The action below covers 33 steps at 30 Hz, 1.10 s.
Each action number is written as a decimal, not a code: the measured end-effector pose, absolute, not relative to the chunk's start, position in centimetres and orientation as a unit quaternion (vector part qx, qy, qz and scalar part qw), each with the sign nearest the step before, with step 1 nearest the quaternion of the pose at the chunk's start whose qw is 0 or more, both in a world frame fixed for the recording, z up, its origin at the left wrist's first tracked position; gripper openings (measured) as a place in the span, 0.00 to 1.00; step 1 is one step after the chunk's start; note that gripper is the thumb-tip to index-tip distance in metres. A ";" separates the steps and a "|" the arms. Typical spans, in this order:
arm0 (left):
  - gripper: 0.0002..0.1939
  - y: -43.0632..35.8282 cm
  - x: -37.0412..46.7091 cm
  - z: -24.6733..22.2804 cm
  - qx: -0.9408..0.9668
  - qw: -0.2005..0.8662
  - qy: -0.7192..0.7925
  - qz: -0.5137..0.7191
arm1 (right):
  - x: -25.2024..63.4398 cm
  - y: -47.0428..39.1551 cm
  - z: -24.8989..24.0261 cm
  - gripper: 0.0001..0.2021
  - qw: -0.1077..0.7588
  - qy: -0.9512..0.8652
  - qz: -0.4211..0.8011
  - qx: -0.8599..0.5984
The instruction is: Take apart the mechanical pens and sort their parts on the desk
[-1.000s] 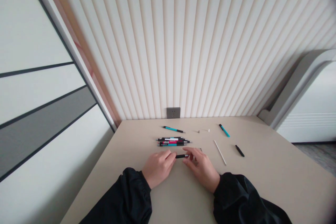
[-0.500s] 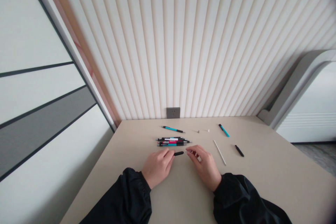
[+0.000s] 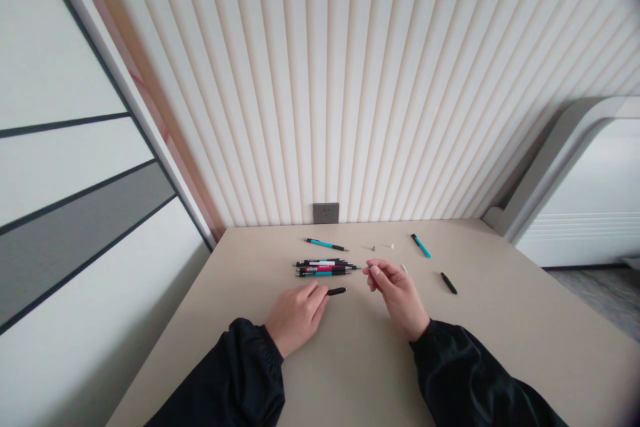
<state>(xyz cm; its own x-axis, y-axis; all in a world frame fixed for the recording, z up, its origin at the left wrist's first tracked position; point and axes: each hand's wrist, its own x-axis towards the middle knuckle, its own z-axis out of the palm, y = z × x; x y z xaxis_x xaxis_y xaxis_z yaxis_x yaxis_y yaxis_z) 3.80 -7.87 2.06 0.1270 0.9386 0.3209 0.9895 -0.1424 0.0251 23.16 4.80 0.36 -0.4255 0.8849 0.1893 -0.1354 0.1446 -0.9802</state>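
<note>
Nearest, at the front of the tabletop (image 3: 350, 373), a black pen part (image 3: 337, 291) is gripped in the closed fingers of the left hand (image 3: 296, 317), its free end pointed rightward. The fingers of the right hand (image 3: 399, 295) are drawn to a narrow pinch, apart from that part; a small part (image 3: 370, 268) seems to be held there, too little showing for it to be identified. With so slight a hold, it could be dropped and rolled away if the pinch were loosened.

Just behind the right hand, a white rod (image 3: 405, 268) is partly hidden; it could be knocked by a careless sweep of the wrist. Farther right, a black tube (image 3: 449, 283) is left loose and might be set rolling by a bump.

Beyond, a row of pens (image 3: 323, 269) is bunched close to the right fingertips, where it could be scattered by a brush. Farther back, two tiny pieces (image 3: 373, 249) could easily be lost, being so small, between a teal pen (image 3: 326, 244) and a teal barrel (image 3: 421, 245).
</note>
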 end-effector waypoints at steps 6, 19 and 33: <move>0.12 -7.8 3.8 2.2 -0.751 0.098 -0.639 -0.135 | 24.0 6.0 0.6 0.17 0.443 -0.686 0.470 -0.336; 0.12 -7.6 3.9 2.0 -0.755 0.098 -0.630 -0.151 | 26.0 13.5 -0.5 0.12 0.241 -0.880 0.043 -0.408; 0.12 -7.6 3.9 2.0 -0.754 0.082 -0.631 -0.164 | 24.0 13.4 -1.0 0.15 0.238 -0.879 0.057 -0.410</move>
